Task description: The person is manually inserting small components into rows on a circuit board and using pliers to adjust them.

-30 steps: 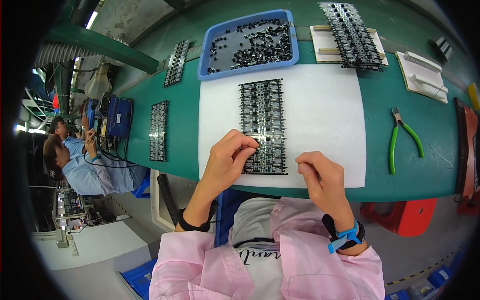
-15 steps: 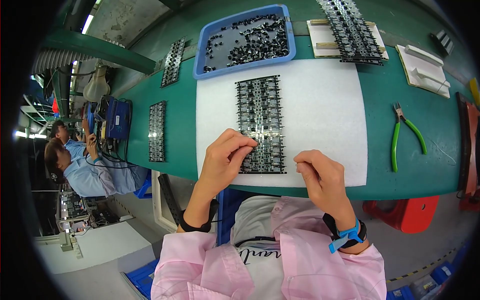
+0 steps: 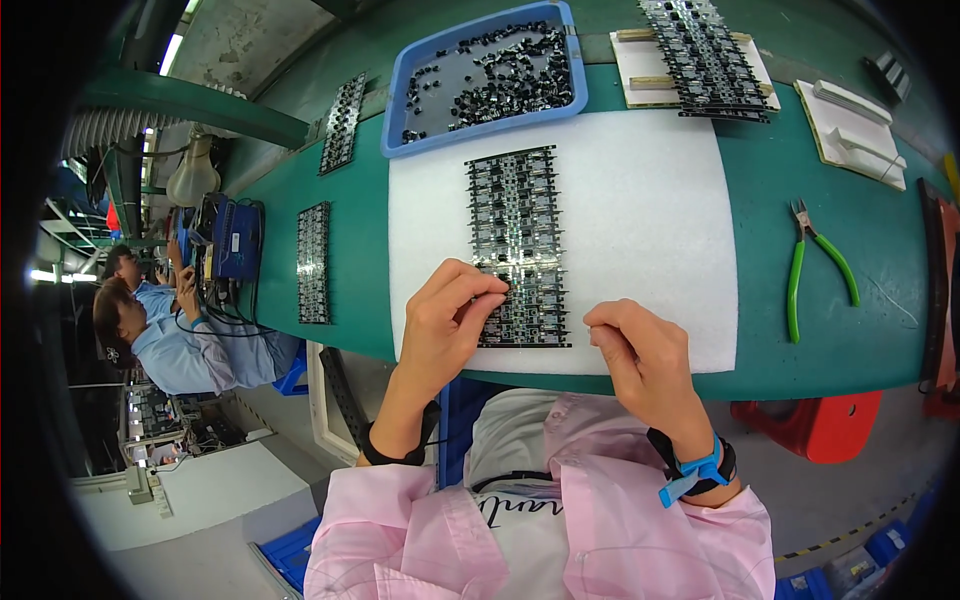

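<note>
A long black circuit board panel (image 3: 516, 225), dense with small parts and with pins along both sides, lies on a white foam sheet (image 3: 650, 200). My left hand (image 3: 443, 318) reaches over the panel's lower left, thumb and forefinger pinched together at its surface. Whatever sits between those fingertips is hidden. Just off the panel's lower right edge, my right hand (image 3: 648, 352) hovers above the foam with thumb and forefinger closed. Anything in that pinch is too small to make out.
Beyond the foam stands a blue tray (image 3: 398, 100) of small black components. Green-handled cutters (image 3: 797, 270) lie at right, with stacked panels (image 3: 700, 60) and a white fixture (image 3: 850, 130) farther back. More panels (image 3: 313, 262) lie at left. Two people (image 3: 190, 340) sit farther left.
Both hands keep nearly the same pose and place. The whole view has shifted very slightly.
</note>
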